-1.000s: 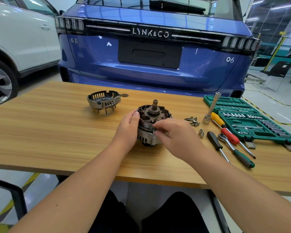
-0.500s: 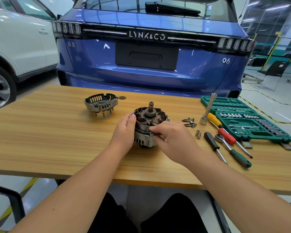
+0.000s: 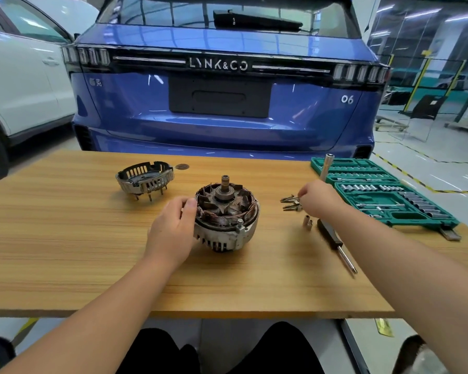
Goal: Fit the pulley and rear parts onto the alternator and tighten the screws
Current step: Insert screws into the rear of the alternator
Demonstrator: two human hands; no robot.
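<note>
Grey metal alternator (image 3: 226, 215) with exposed copper windings mid wooden table (image 3: 65, 238), left hand (image 3: 172, 229) fingers curled against its side, right hand (image 3: 318, 198) fingers pinching at small metal screws (image 3: 289, 203) beside it, grip unclear

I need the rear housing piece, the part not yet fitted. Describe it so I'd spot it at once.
On the wooden table, look to the far left of the alternator that the left hand holds. The rear housing stands there alone: a hollow slotted metal ring, dark inside, on thin pins, unlike the alternator with its copper windings and shaft.
</note>
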